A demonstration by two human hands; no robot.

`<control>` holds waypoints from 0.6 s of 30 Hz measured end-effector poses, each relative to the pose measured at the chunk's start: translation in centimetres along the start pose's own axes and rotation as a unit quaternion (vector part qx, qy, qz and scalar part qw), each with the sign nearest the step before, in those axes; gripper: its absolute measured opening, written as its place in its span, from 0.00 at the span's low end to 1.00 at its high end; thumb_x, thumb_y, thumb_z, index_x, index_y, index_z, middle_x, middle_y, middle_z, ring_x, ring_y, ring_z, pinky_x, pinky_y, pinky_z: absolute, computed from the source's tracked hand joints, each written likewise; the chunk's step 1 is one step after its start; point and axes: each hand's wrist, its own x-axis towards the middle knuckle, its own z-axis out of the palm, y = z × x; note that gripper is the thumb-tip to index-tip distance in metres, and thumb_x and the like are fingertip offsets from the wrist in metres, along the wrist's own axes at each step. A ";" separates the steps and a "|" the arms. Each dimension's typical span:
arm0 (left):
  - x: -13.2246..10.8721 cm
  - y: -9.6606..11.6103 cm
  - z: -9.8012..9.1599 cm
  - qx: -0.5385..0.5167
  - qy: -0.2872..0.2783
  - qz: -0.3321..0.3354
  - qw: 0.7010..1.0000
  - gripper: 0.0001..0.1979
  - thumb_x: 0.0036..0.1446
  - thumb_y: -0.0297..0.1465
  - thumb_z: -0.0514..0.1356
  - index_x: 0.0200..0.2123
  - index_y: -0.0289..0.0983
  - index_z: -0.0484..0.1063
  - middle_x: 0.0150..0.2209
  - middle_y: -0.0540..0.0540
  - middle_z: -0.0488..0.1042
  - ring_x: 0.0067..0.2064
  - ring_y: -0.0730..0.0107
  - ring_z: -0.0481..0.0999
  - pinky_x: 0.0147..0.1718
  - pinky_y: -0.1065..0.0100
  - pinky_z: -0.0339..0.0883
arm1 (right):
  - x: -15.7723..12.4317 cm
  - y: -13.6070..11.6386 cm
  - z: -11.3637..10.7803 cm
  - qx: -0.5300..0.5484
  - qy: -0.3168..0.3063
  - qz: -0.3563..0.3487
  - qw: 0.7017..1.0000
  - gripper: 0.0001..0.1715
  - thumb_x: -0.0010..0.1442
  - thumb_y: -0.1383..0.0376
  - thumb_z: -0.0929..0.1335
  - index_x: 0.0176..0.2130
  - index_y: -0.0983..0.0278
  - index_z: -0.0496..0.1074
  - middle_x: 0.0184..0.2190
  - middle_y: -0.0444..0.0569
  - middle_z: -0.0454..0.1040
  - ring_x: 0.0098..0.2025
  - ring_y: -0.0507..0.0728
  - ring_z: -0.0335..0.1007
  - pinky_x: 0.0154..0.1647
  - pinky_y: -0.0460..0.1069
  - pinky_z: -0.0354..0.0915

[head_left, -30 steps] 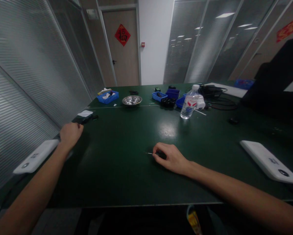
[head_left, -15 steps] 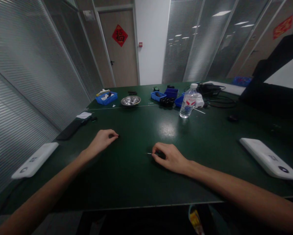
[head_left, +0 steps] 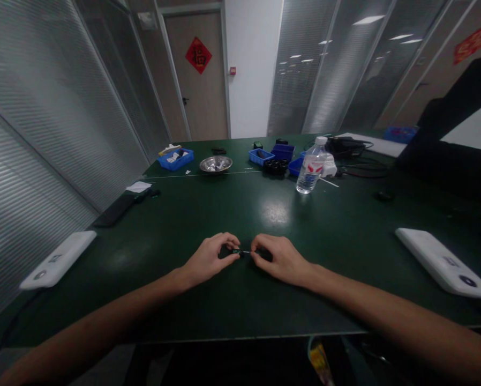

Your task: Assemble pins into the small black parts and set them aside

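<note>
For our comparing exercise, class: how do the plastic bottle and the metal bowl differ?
The plastic bottle is see-through with a red-marked label; the metal bowl is shiny silver. The bottle stands tall; the bowl is low and wide. The bottle is capped; the bowl is open at the top. Both rest on the green table.

Looks forward and down from the person's head, at the near edge of the table [head_left: 208, 206]. Catches the left hand [head_left: 204, 261] and the right hand [head_left: 281, 261] near, then reaches across to the door [head_left: 204, 110] and white wall [head_left: 250, 102] far beyond.
</note>
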 end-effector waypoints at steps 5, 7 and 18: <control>-0.1 0.0 -0.1 0.032 -0.008 0.017 0.999 0.15 0.63 0.33 0.65 0.52 0.41 0.75 0.46 0.45 0.76 0.45 0.64 0.76 0.43 0.65 0.70 | 0.0 0.0 0.2 -0.015 0.000 0.003 1.000 0.05 0.63 0.66 0.68 0.42 0.61 0.71 0.34 0.43 0.74 0.31 0.51 0.67 0.33 0.47 0.57; 0.0 0.1 -0.2 0.037 -0.015 0.029 0.999 0.13 0.63 0.33 0.64 0.51 0.41 0.76 0.46 0.45 0.76 0.46 0.64 0.75 0.44 0.65 0.69 | 0.0 0.0 0.2 -0.018 -0.003 0.005 1.000 0.05 0.63 0.66 0.68 0.42 0.61 0.71 0.34 0.44 0.74 0.32 0.52 0.67 0.33 0.47 0.58; -0.1 0.0 -0.2 0.030 -0.021 0.027 0.999 0.10 0.67 0.35 0.61 0.48 0.39 0.78 0.43 0.44 0.76 0.42 0.65 0.74 0.37 0.67 0.67 | 0.0 -0.2 -0.1 -0.023 -0.011 0.010 1.000 0.05 0.62 0.67 0.69 0.41 0.61 0.71 0.35 0.44 0.75 0.33 0.52 0.68 0.34 0.47 0.59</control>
